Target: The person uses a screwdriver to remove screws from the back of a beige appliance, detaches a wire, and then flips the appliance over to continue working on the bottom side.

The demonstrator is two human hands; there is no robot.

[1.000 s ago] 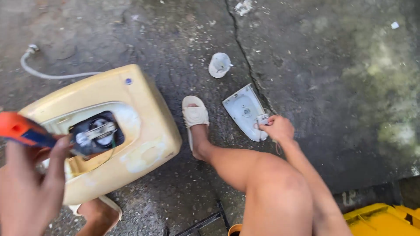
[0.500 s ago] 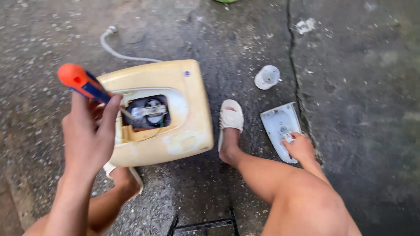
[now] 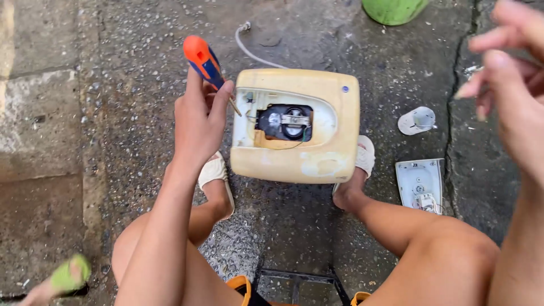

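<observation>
Screwdriver (image 3: pixel 207 63) with the orange and blue handle sits clenched in the left hand (image 3: pixel 198 122), tip angled toward the opened yellowed casing (image 3: pixel 294 126) on the wet concrete between the feet. Right hand (image 3: pixel 510 85) is up, fingers loose, holding nothing. With nothing bracing that casing, I reckon the tip could skid into the wiring.

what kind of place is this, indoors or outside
Probably outdoors, an informal repair spot on the ground. The floor is rough, cracked, damp concrete, and a yellowed appliance casing lies opened on it with its cover set aside. The left hand holds a screwdriver.
</observation>
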